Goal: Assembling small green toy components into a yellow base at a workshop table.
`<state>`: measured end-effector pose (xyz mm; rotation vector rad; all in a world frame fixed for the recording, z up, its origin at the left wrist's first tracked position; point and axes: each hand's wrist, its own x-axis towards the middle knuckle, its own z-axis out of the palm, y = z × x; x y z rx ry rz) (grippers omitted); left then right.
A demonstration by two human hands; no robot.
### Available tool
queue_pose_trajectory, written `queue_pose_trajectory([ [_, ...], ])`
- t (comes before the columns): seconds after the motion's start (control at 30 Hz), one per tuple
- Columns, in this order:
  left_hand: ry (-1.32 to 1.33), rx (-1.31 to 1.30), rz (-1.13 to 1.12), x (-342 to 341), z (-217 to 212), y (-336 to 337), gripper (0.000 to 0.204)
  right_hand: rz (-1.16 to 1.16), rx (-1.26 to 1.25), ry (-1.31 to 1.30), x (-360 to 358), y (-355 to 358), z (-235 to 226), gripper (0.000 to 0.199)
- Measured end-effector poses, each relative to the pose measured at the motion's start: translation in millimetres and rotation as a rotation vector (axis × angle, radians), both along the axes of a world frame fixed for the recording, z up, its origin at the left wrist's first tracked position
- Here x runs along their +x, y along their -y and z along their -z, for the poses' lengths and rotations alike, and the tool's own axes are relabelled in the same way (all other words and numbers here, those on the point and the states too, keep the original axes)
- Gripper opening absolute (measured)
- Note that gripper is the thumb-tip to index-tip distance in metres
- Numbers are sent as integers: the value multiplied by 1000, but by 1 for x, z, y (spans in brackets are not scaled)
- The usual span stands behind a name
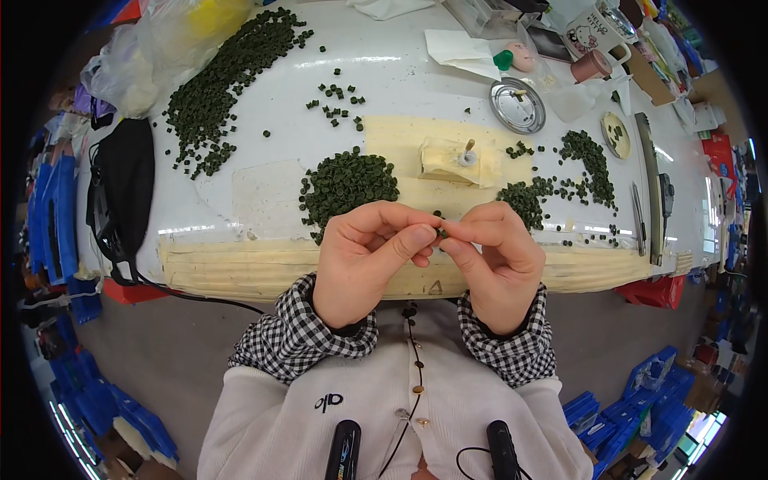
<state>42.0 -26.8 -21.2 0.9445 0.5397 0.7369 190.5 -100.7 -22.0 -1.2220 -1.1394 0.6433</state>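
My left hand (370, 254) and my right hand (498, 258) meet over the table's front edge, fingertips almost touching. Thumb and forefinger of each are pinched on a small dark green part (440, 232), mostly hidden by the fingers. A round heap of like dark green parts (350, 188) lies just beyond my left hand. Beyond my right hand spreads a looser group of these parts (524, 200). Between the two, a small tape-covered block (440, 164) with a short upright pin (468, 150) sits on a yellow taped patch (392, 144).
A long pile of green parts (216, 96) covers the back left, beside a plastic bag (128, 76) and a black cloth item (124, 184). Toward the right are a round metal lid (518, 106), a small dish (616, 134), a metal ruler-like bar (650, 176) and a mug (596, 36).
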Motion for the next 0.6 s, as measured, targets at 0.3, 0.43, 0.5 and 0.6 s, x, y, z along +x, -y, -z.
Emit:
queue_pose_trajectory([
  [0.3, -57, 85, -77, 1, -3, 4, 12, 51, 30, 11, -5, 0, 5, 22],
  [0.43, -43, 82, -88, 2, -3, 5, 12, 49, 0, -23, -7, 1, 5, 24],
  [0.5, -58, 71, -82, 1, -3, 5, 11, 90, 52, 158, -7, 1, 6, 24],
  [0.6, -41, 44, -84, 3, -3, 5, 11, 86, 36, 154, -7, 1, 5, 27],
])
